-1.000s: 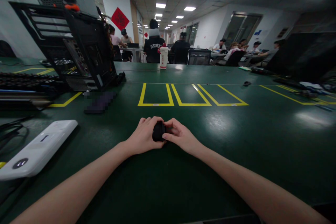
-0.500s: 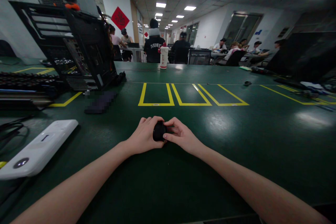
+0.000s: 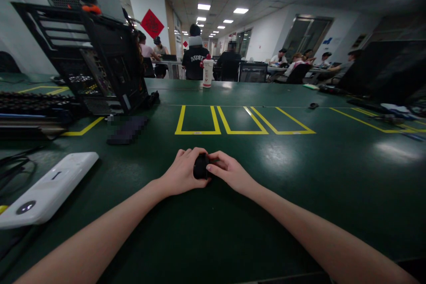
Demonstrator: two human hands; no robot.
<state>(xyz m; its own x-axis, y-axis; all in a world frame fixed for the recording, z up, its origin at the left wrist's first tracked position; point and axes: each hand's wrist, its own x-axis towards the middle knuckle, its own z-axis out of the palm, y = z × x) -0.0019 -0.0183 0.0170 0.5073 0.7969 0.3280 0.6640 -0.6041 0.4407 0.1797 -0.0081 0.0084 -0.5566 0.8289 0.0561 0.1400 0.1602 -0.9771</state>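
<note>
A small, black, rounded object [image 3: 200, 167] is held just above or on the green table; I cannot make out its exact kind. My left hand [image 3: 181, 172] wraps round it from the left, fingers over the far side and thumb along the near side. From the right, my right hand [image 3: 234, 174] pinches its edge, with the thumb on the near face and the fingertips partly hidden behind. Both hands are closed on this same object.
Yellow tape outlines [image 3: 198, 132] mark the green table [image 3: 253, 230] beyond my hands. A white device [image 3: 63, 182] and a dark, pixelated phone-like slab [image 3: 128, 131] lie left. Behind them stands an open black computer case [image 3: 100, 62]. A white bottle [image 3: 207, 73] stands far back; people sit beyond.
The fingers of my right hand have drawn in slightly against the black object, which has shifted a touch leftward. My left hand keeps its grip almost unchanged.
</note>
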